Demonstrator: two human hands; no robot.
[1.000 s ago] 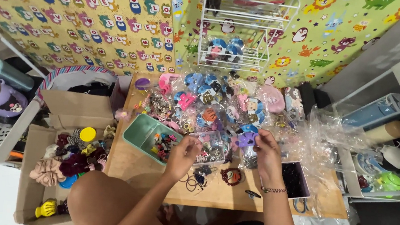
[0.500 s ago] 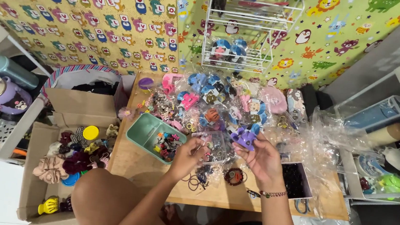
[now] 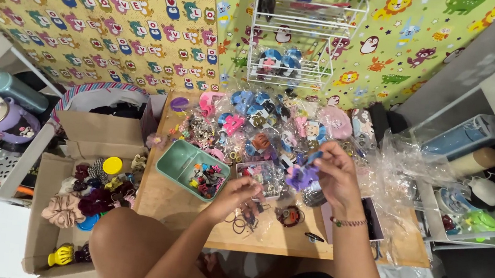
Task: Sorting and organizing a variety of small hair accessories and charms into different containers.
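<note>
A purple hair clip [image 3: 299,175] is pinched in the closed grip of the right hand [image 3: 334,176], raised above the wooden counter [image 3: 163,200] just before the heap of bagged accessories [image 3: 264,125]. The left hand [image 3: 236,193] is held lower, its fingers curled over black hair ties [image 3: 242,222] on the counter; whether anything is gripped cannot be told. A green tray [image 3: 180,158] sits just left of it.

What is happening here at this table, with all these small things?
A person sits at a low wooden table covered with bagged hair accessories. The right hand holds up a purple hair clip. The left hand rests low over small black hair ties, beside a green tray of clips.
</note>
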